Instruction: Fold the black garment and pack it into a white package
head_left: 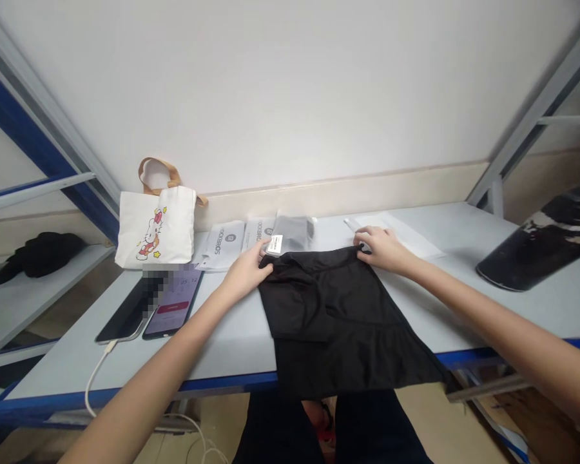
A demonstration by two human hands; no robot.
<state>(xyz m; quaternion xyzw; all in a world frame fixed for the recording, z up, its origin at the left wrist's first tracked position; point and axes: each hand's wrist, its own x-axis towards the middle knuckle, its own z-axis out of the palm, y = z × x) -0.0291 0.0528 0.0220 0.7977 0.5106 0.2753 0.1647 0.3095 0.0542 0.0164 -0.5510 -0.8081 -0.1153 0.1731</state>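
Note:
A black piece of thin fabric [338,322] lies spread across the front of the table, its lower part hanging over the edge. My left hand [250,269] pinches its upper left corner, where a small white label [274,244] shows beside the fingers. At the upper right corner, my right hand [381,249] grips the fabric between thumb and fingers. Folds cross the cloth's middle, and its exact kind cannot be told. Just behind it lie flat printed plastic packets [223,240] and a packet with dark contents [296,232]. Beyond my right hand rests a clear plastic bag [413,237].
On the left stand a white tote bag [155,229] and two phones, one black [125,309] with a charging cable [94,380], one with a lit screen [174,306]. A dark cylindrical object [536,245] is at right. Metal frame posts flank the table [232,348].

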